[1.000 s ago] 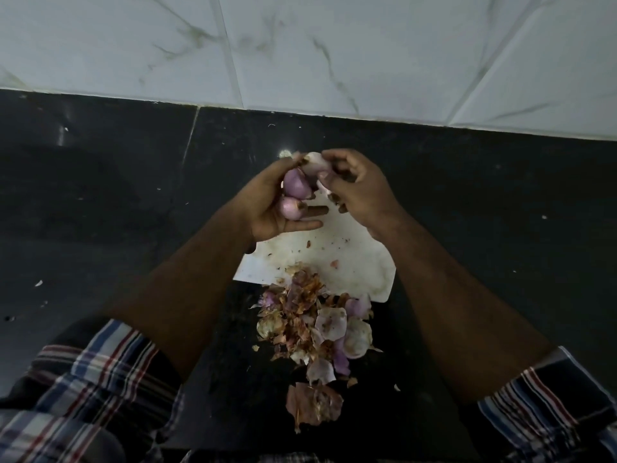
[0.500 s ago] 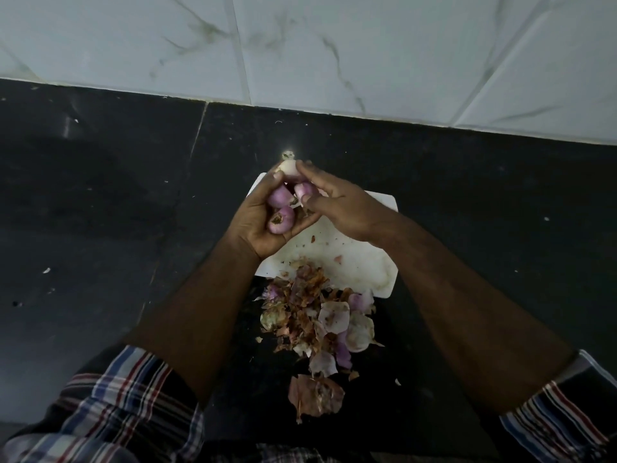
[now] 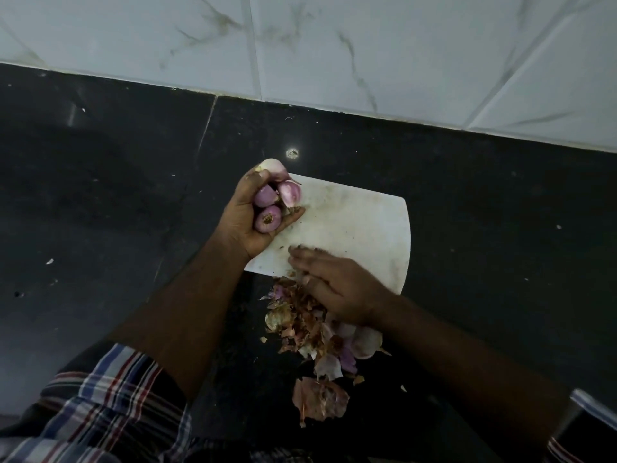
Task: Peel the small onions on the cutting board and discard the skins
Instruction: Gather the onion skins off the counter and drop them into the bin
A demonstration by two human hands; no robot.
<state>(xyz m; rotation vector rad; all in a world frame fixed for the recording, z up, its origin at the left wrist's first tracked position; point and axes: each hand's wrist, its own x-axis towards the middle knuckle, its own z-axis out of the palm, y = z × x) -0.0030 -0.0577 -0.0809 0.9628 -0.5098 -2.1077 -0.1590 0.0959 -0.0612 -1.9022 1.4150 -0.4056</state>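
My left hand (image 3: 248, 215) grips several peeled purple small onions (image 3: 268, 217) at the far left corner of the white cutting board (image 3: 360, 222). My right hand (image 3: 337, 285) lies flat, fingers straight, over the board's near edge and touches the top of the pile of onion skins (image 3: 314, 332). The pile of brown and purple skins spreads from the board's near edge onto the black counter toward me. One large brown skin (image 3: 319, 399) lies apart, closest to me.
The board sits on a black stone counter (image 3: 117, 195) that ends at a white marble-tiled wall (image 3: 334, 45). Small skin flecks (image 3: 50, 261) dot the counter on the left. A dark object (image 3: 587, 426) shows at the bottom right corner.
My right hand left the onions in my left hand and came down to the board's near edge, onto the skins. My left hand kept its hold on the onions.
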